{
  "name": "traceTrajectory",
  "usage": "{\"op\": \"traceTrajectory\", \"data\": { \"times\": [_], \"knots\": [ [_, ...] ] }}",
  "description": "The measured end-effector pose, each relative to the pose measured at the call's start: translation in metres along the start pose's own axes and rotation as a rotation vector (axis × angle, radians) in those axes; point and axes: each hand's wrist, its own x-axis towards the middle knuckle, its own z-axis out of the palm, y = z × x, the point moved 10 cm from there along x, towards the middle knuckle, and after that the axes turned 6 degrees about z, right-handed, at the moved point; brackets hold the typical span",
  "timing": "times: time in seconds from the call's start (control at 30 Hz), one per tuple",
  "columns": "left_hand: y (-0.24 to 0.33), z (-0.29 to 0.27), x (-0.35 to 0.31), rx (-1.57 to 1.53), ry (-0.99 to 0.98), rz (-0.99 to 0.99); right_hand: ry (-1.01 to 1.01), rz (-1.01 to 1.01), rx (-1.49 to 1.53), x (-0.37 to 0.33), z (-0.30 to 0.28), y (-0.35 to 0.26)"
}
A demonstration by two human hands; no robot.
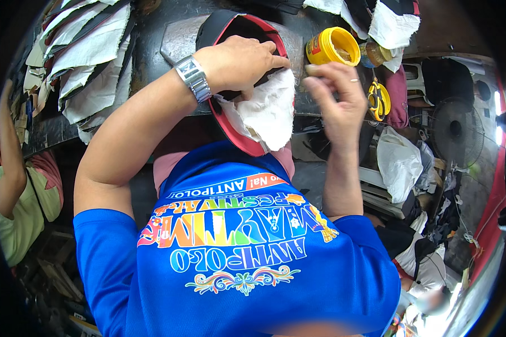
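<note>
A black-and-red curved piece, like a shoe upper [229, 126], rests at the table's near edge with white cloth [270, 112] lying in it. My left hand [239, 63], with a metal watch on its wrist, grips this piece, its fingers over the red rim and thumb against the white cloth. To the right my right hand [338, 92] is raised, thumb and fingers apart, a ring on one finger. I see nothing in it. Just beyond it a yellow open jar [320, 49] holds a pale brownish substance. Yellow-handled scissors [379, 102] sit to its right.
Layered white and black cloth pieces [95, 56] are stacked at the far left. More white cloth [393, 27] and a small glass jar [374, 55] are at the far right. A fan [457, 132] and a white plastic bag [399, 163] stand right. Another person's arm [11, 151] shows at the left.
</note>
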Motion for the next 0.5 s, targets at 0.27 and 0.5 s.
{"op": "traceTrajectory", "data": {
  "times": [0.27, 0.5],
  "knots": [
    [-0.002, 0.0, 0.001, -0.027, -0.001, -0.007, 0.1, -0.196, -0.441, -0.031, 0.051, 0.023],
    [-0.003, 0.0, 0.0, -0.06, -0.002, -0.014, 0.1, -0.142, -0.413, -0.036, 0.055, 0.04]
  ]
}}
